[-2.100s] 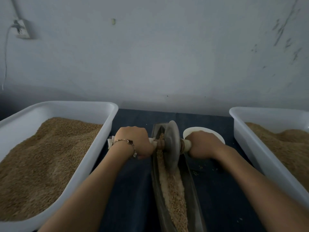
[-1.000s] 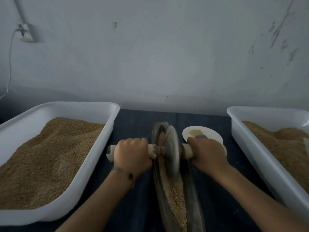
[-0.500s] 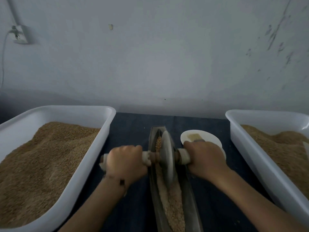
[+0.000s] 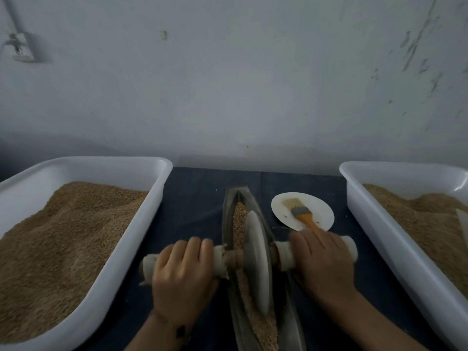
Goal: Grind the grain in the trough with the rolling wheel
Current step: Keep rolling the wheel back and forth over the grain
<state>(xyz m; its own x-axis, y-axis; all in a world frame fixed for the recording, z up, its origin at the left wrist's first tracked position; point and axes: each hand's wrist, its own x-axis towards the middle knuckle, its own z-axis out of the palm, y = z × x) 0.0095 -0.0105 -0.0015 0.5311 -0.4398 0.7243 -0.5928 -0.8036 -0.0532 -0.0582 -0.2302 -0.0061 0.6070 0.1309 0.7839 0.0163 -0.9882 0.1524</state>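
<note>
A narrow, boat-shaped metal trough [image 4: 229, 211] lies lengthwise on the dark cloth, holding brown grain [image 4: 239, 219]. A grey rolling wheel [image 4: 257, 262] stands upright in it, about mid-length. Its axle sticks out on both sides with pale wrapped handles. My left hand [image 4: 181, 277] is closed around the left handle [image 4: 147, 267]. On the right handle [image 4: 350, 248] my right hand [image 4: 323, 262] grips the same way. The grain under the wheel is hidden.
A big white tub [image 4: 141, 224] full of grain stands to the left, another white tub [image 4: 374, 231] to the right. A white plate [image 4: 321, 209] with an orange-handled brush [image 4: 298, 211] sits just right of the trough. A wall closes off the back.
Both hands have drawn the wheel toward me along the trough, from its far end to the middle. The plate and brush, partly hidden before, now show.
</note>
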